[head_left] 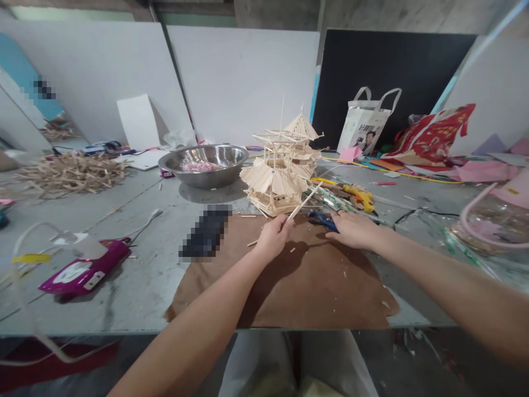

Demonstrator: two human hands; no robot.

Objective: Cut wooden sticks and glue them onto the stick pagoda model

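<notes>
My left hand point(274, 236) is closed in a pinch on a thin wooden stick point(305, 201) that slants up to the right toward a pagoda model point(281, 168) built of small sticks. My right hand point(352, 229) lies palm down just right of it, fingers curled over a dark blue tool point(322, 219) with blue handles. Both hands rest above a brown paper sheet point(306, 281) on the grey table point(136, 275). The model stands at the sheet's far edge.
A steel bowl point(206, 164) with pink bits sits left of the model. A heap of sticks point(70, 173) lies far left. A magenta device point(85, 270) with a white cable is near left. A yellow glue gun point(359, 196), bags and a clear container point(494, 218) crowd the right.
</notes>
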